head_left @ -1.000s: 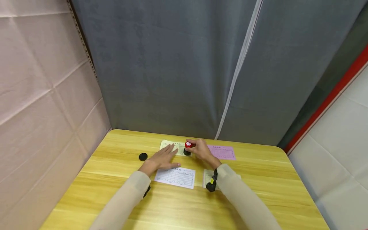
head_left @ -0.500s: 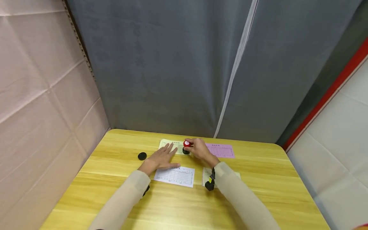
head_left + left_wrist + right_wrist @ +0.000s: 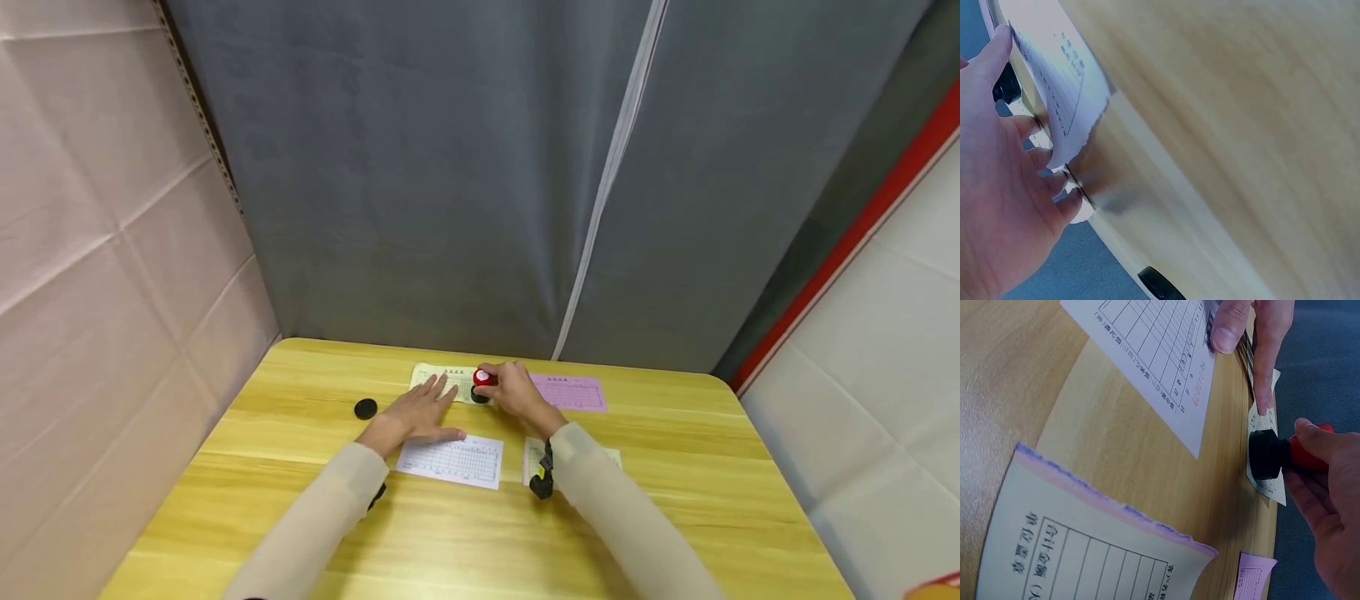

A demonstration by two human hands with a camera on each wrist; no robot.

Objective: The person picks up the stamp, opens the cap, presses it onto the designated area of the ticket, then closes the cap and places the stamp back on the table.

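1. One stamp (image 3: 483, 377), red handle, black base: standing about upright at the right end of the yellow slip (image 3: 423, 372), its base appearing to be resting on the paper; the inked face is not showing.
2. One right hand (image 3: 519, 392): its grip is pinching the stamp by the red handle, between thumb and fingers.
3. One left hand (image 3: 418, 412): its grip is lying spread and pinching nothing; the fingers are resting over the yellow slip, while the thumb is reaching the top edge of the white form (image 3: 453, 462).
4. The yellow slip, printed: lying near the far edge of the tabletop (image 3: 450, 542).
5. The white form, ruled in a grid: lying nearer the person; red numerals are showing in the right wrist view.
6. One pink slip (image 3: 570, 393), printed: lying just right of the yellow slip, beyond the right hand.
7. One cream slip (image 3: 1085, 550), ruled: lying beneath the right wrist, a ragged purple-tinged edge showing.
8. One black disc (image 3: 365, 408): lying on bare wood beside the left hand.
9. Step in hand, as judged: the person is probably stamping the yellow slip while steadying it.
10. Next move, as judged: calling for firm, even pressure, then a straight lift, the left hand bracing the paper against smearing.
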